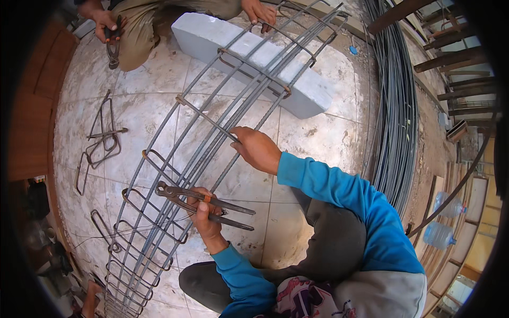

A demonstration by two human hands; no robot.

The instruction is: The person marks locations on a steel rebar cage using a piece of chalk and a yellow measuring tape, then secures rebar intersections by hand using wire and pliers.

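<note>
A long rebar cage (249, 85) runs diagonally from the lower left to the upper right, its long bars ringed by bent steel stirrups. My left hand (207, 222) is closed around rusty pincers (174, 192) over the cage's near side, the handles spread apart and pointing right. Thin tie wires (114, 233) trail leftward from near that hand. Farther up, my right hand (260, 150) pinches the end of a stirrup (208, 118) that lies crosswise on the bars. Its fingertips are partly hidden from view.
A white block (310, 95) lies under the cage's far part. Opposite me, a co-worker's hand (105, 25) holds pincers (112, 52); their other hand (259, 10) is at the cage. Loose stirrups (106, 139) lie left. Long bundled bars (395, 106) and water bottles (439, 235) are right.
</note>
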